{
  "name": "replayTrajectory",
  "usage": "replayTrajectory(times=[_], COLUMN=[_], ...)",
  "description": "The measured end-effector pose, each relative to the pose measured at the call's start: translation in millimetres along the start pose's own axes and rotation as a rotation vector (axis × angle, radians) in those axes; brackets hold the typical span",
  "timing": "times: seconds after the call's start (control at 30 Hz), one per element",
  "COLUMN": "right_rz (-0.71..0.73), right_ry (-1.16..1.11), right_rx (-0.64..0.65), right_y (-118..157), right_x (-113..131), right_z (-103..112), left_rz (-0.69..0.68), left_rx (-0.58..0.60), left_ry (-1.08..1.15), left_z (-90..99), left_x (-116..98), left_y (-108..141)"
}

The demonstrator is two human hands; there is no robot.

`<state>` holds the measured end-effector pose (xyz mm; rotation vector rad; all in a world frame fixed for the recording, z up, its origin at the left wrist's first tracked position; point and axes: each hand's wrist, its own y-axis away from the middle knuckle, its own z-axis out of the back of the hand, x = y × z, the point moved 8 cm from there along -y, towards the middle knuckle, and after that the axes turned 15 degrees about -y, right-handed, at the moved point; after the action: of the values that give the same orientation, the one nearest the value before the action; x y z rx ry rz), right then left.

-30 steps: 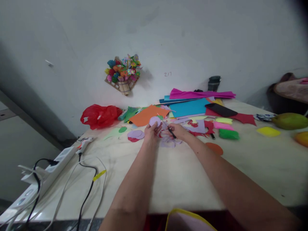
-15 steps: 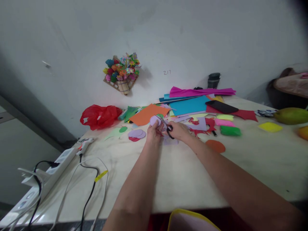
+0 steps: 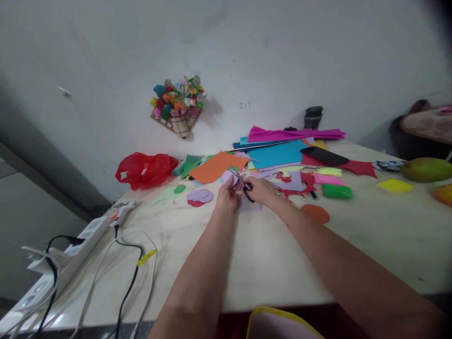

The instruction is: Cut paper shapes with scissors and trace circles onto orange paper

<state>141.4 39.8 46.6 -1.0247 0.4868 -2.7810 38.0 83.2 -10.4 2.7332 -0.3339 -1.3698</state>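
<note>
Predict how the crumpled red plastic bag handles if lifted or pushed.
The crumpled red plastic bag would probably sag when lifted: its film lies in loose folds. Its thinness suggests low weight, though any contents can't be made out. Pushed, it should crumple rather than roll, given its slumped, irregular shape.

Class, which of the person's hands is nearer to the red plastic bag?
Left. The left hand is right of the red plastic bag; the right hand, holding the scissors, is farther right.
</note>
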Motion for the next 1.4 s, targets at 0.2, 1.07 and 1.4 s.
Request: replayTrajectory(times=[0.2, 1.07, 1.4], right_rz=[0.021, -0.136, -0.17], right_ry=[-0.379, -0.882, -0.84], right_rx=[0.082, 0.429, 0.397], right_y=[-7.7, 0.5, 1.0], right_x=[-12.3, -19.2, -18.1], right_z=[-11.3, -19.4, -17.8], left_rz=[-0.115, -0.211, -0.226], left_rx=[0.041, 0.094, 0.105], left_ry=[-0.118, -0.271, -0.263], left_z=[3.1, 4.7, 4.0], left_x=[-10.4, -19.5, -20.2], left_y=[-2.0, -1.5, -1.9])
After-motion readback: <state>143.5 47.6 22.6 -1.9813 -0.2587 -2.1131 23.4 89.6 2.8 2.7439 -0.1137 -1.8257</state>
